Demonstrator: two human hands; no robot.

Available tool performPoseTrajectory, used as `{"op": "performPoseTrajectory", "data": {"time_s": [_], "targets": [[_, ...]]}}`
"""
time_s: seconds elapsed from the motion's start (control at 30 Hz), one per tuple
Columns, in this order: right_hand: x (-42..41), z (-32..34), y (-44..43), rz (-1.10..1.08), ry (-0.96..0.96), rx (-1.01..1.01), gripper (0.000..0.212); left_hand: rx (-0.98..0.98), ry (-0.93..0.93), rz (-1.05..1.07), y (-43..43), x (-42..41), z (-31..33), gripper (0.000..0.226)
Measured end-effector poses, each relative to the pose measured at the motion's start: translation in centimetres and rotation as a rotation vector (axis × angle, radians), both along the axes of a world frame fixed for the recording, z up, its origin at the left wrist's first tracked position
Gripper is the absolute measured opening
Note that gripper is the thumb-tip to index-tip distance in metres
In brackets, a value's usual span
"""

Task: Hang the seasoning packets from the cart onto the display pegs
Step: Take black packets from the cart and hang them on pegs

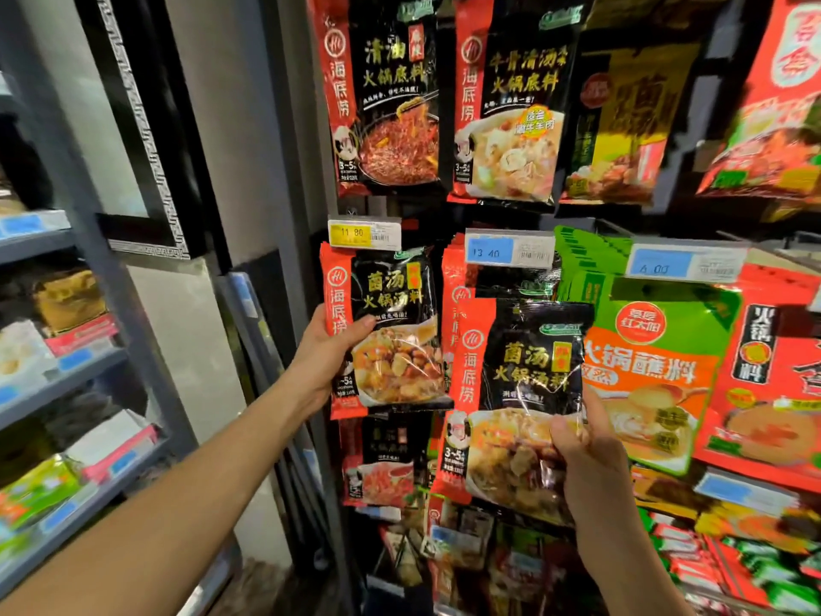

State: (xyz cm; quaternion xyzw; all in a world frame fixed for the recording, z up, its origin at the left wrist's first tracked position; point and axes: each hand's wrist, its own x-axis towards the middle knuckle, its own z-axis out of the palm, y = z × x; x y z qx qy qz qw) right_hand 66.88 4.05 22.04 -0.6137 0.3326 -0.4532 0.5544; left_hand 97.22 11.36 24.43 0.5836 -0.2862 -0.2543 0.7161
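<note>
Your left hand (331,353) grips the upper packet (393,331) under the yellow price tag (364,233), your right hand (586,464) grips the lower packet (520,384) just beside it; missing the hidden peg could drop either.

Two matching glossy hotpot soup-base packets, black with red left band, upright: left packet (391,331) flat against the display, held at its left edge; right packet (520,393) lower, nearer, overlapping a hanging stack (453,277) of like packets.
</note>
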Motion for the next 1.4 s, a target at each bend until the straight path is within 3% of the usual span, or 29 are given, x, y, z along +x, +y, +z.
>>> {"op": "performPoseTrajectory", "data": {"time_s": [0.2,0.63,1.07,1.13,1.3,1.4], "targets": [[-0.7,-0.7,-0.7,-0.055,-0.029,-0.041,0.057,-0.034,0.006,-0.021,-0.8,0.0,-0.9,0.057],[-1.1,0.0,-1.3,-0.080,0.017,-0.075,0.058,-0.067,0.072,-0.051,-1.8,0.5,-1.4,0.068],[-1.5,0.3,-0.8,-0.079,0.034,-0.058,0.059,0.041,0.147,-0.049,-2.9,1.2,-1.2,0.058],[-1.4,0.1,-0.7,-0.078,0.039,-0.054,0.059,0.077,0.124,-0.020,-3.3,1.7,-1.2,0.064],[-0.7,0.0,-0.4,-0.057,0.059,-0.042,0.060,0.249,-0.023,0.086,-4.9,3.5,-2.5,0.107],[-0.2,0.1,-0.2,-0.021,0.072,-0.053,0.061,0.341,-0.074,0.209,-4.0,1.6,-1.8,0.080]]}}
